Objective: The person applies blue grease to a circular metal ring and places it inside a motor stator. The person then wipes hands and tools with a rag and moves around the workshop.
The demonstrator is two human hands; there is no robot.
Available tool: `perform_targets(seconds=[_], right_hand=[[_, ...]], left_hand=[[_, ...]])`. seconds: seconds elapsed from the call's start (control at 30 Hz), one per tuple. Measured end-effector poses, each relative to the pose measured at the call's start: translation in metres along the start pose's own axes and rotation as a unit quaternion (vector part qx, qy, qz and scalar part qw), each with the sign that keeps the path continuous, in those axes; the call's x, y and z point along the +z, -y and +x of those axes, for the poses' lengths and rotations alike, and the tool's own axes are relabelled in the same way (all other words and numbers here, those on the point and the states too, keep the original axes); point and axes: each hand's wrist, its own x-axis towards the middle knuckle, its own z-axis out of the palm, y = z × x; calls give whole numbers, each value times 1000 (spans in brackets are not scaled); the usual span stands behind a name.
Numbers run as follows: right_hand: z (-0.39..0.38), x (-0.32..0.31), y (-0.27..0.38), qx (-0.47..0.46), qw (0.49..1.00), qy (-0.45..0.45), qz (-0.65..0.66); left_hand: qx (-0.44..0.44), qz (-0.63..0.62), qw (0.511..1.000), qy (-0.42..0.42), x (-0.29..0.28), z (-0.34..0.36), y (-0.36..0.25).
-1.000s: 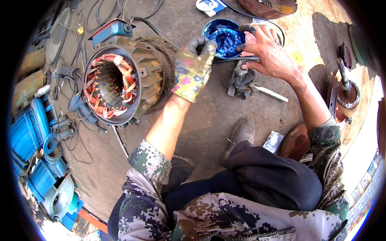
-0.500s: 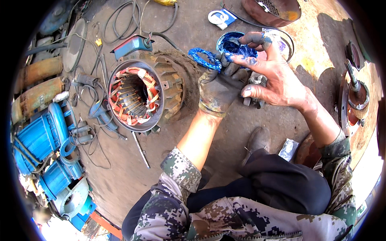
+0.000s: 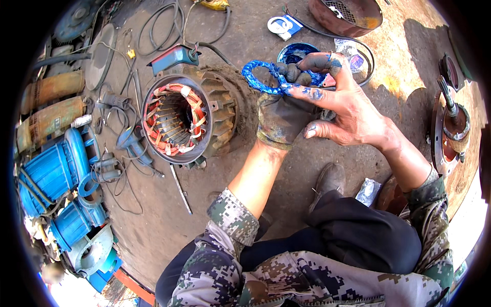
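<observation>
In my left hand (image 3: 284, 115), which wears a dark worn glove, is an open ring (image 3: 249, 78) thickly coated with blue grease. The gloved fingers close on its right side, and it stands tilted up beyond them. My bare right hand (image 3: 353, 110) has its fingers spread, with blue smears on them. Its index fingertip meets or nearly meets the right edge of the ring; the exact contact is hard to make out. Partly hidden behind both hands is a round tub of blue grease (image 3: 292, 49). A motor stator (image 3: 220, 110) with red-wrapped copper windings lies to the left.
Blue motor housings (image 3: 48, 174) and rusty cylinders (image 3: 51, 120) crowd the left side. A power tool (image 3: 134, 148) lies among cables nearby. A brown metal drum (image 3: 348, 18) sits at the far right, and a shaft with a flange (image 3: 452, 120) at the right edge.
My left hand has turned the ring more upright, so its opening shows more. My right index finger has come against or close to the ring's edge. The view has shifted slightly.
</observation>
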Motion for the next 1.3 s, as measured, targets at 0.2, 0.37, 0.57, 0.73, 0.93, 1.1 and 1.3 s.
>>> perform_targets(seconds=[0.2,0.37,0.57,0.73,0.93,1.1,1.3], right_hand=[[-4,-3,-1,9,999,-47,0],[0,-3,1,-21,999,-23,-11],[0,-8,-21,33,997,-52,-53],[-26,-9,-73,75,966,55,-243],[-27,5,-76,65,957,122,-253],[-21,3,-72,90,956,132,-246],[-22,-11,-54,117,990,14,-76]], left_hand=[[75,859,507,5,-3,11,-2],[1,852,523,34,-1,14,-6],[166,911,377,35,5,6,12],[214,903,371,40,9,4,8],[224,907,355,32,7,4,10],[229,905,357,30,3,5,12],[235,915,328,26,8,2,6]])
